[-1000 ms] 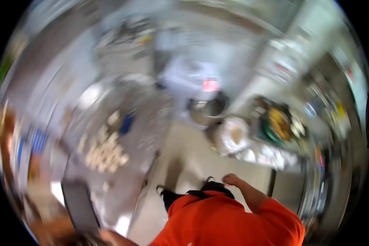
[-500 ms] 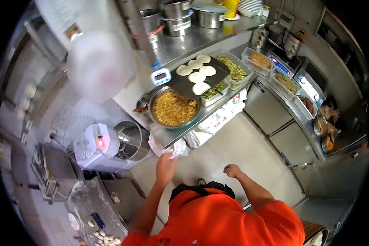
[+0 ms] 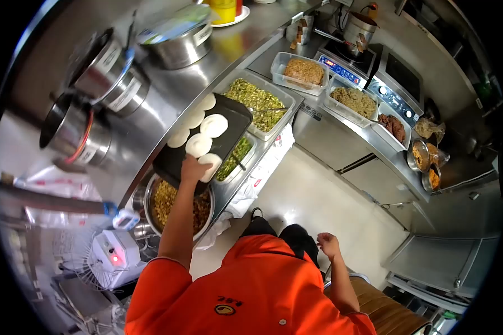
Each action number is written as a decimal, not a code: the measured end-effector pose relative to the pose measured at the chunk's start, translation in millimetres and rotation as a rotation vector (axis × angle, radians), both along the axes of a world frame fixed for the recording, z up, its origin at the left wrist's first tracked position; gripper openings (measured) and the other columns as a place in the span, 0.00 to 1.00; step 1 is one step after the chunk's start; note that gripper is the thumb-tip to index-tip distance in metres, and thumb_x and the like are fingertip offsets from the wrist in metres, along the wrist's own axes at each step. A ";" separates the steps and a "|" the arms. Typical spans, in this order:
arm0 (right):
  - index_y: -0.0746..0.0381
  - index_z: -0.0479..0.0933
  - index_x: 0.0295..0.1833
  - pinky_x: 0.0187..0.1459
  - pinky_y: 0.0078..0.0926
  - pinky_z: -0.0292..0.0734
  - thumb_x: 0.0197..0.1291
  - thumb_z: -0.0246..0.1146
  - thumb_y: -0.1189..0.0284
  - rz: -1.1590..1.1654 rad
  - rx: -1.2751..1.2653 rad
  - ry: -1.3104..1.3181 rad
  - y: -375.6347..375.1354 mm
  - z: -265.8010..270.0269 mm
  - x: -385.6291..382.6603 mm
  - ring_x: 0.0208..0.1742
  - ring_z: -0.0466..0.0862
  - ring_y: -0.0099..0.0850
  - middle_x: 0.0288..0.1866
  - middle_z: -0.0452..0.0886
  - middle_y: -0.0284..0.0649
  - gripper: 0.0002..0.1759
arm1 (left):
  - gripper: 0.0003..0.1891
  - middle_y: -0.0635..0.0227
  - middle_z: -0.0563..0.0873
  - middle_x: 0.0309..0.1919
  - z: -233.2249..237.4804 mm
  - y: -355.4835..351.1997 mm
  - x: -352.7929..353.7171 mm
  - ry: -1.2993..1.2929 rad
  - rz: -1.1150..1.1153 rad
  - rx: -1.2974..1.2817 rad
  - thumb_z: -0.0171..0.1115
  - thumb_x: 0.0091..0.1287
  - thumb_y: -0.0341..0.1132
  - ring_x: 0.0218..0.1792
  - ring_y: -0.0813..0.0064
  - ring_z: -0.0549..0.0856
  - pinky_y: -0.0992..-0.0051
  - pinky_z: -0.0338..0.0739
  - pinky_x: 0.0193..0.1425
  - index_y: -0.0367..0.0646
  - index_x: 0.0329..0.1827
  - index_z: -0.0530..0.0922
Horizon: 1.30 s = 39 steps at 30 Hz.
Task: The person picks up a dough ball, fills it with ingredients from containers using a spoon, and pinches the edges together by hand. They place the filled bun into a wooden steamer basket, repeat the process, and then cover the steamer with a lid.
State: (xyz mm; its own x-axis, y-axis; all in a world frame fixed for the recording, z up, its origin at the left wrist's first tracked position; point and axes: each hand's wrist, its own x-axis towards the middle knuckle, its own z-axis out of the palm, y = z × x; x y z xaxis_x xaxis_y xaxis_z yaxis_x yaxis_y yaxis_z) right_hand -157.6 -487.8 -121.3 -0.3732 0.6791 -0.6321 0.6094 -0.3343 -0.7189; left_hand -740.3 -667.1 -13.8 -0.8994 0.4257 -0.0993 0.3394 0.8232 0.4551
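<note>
Forward, left hand (image 3: 194, 167) on dough disc (image 3: 212, 162) atop black tray (image 3: 170, 162), grip unclear, right hand (image 3: 330, 244) empty

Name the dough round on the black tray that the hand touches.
The dough round at the near end of the tray, under the left hand; others lie farther off.

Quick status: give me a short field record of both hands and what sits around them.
left hand: at near end of the dark tray, against a dough round; grip unclear
right hand: low by the body, holding nothing
tray load: several pale dough rounds in two rows
under tray: bowl of filling, partly covered
beside tray: container of chopped greens
</note>
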 end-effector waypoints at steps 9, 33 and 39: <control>0.68 0.84 0.52 0.34 0.24 0.79 0.67 0.67 0.73 0.088 -0.113 0.028 122.2 -24.9 -55.8 0.32 0.86 0.27 0.37 0.88 0.40 0.12 | 0.30 0.51 0.90 0.31 8.7 8.5 -9.5 -0.124 0.241 -0.145 0.88 0.38 0.51 0.33 0.56 0.90 0.61 0.82 0.41 0.32 0.30 0.86; 0.70 0.80 0.58 0.50 0.22 0.81 0.70 0.67 0.78 0.369 -0.601 0.783 357.5 237.6 -305.1 0.48 0.86 0.23 0.48 0.88 0.40 0.14 | 0.19 0.64 0.88 0.55 126.2 335.4 155.6 -0.793 -0.070 0.999 0.64 0.70 0.17 0.52 0.78 0.86 0.78 0.81 0.54 0.35 0.62 0.77; 0.65 0.84 0.45 0.34 0.28 0.82 0.63 0.71 0.78 0.499 0.797 0.633 390.6 270.4 -330.5 0.32 0.88 0.33 0.39 0.88 0.42 0.06 | 0.16 0.52 0.84 0.62 105.8 431.4 124.7 -1.099 0.158 1.113 0.51 0.81 0.33 0.60 0.63 0.85 0.66 0.81 0.64 0.34 0.66 0.75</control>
